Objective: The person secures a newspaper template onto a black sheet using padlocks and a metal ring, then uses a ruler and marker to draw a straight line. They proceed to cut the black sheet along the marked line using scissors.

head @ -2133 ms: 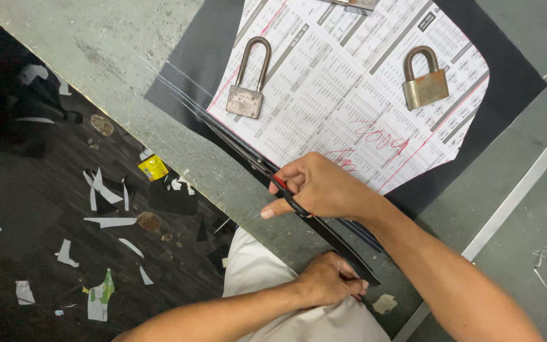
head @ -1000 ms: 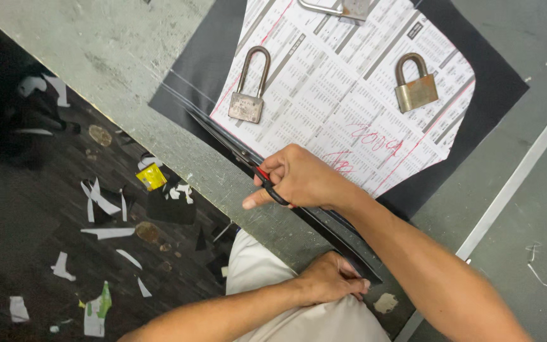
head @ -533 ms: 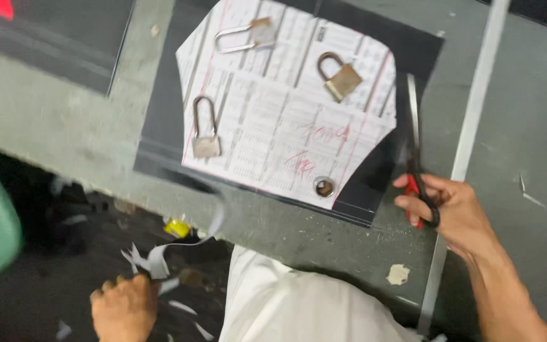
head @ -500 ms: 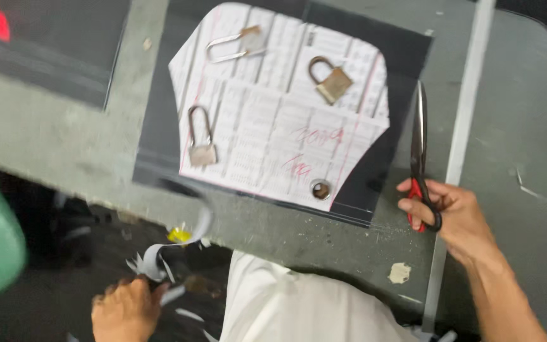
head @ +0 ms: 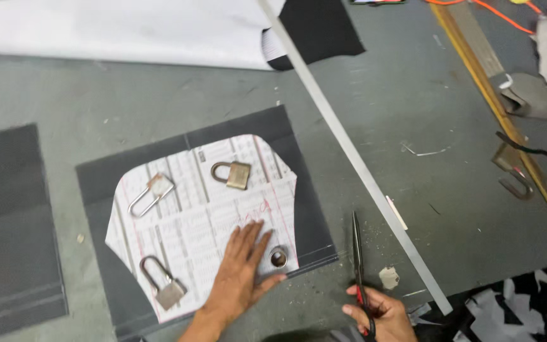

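- Left hand [head: 238,275] was lying flat, palm down, fingers spread a little, pressing on the lower right part of the paper pattern [head: 201,221]. It wasn't gripping anything, just resting open on the sheet.
- That pattern was a printed sheet with rounded corners and red pen lines, sitting on top of a dark fabric piece [head: 299,164] on the grey table [head: 413,114].
- Three padlocks sat on the paper: a brass padlock [head: 232,174] near the top, a silvery one [head: 152,193] to the upper left with its shackle open, and another grey padlock [head: 163,285] at the lower left.
- A small metal ring [head: 278,258] sat just beside the left thumb, near the paper's bottom right corner.
- Right hand [head: 378,313] was at the table's near edge, fingers closed through the red handles of the scissors [head: 357,253]. The blades looked shut and pointed away from the person, lying on the table just right of the fabric.
- A long metal ruler [head: 349,152] ran diagonally across the table, just right of the scissors.
- A second dark fabric piece [head: 11,221] lay off to the left, well apart from the hands.
- White sheet [head: 128,31] spread along the far edge, and a wooden straightedge [head: 495,95] ran down the right side.
- Paper scraps [head: 508,310] were on the floor at bottom right.
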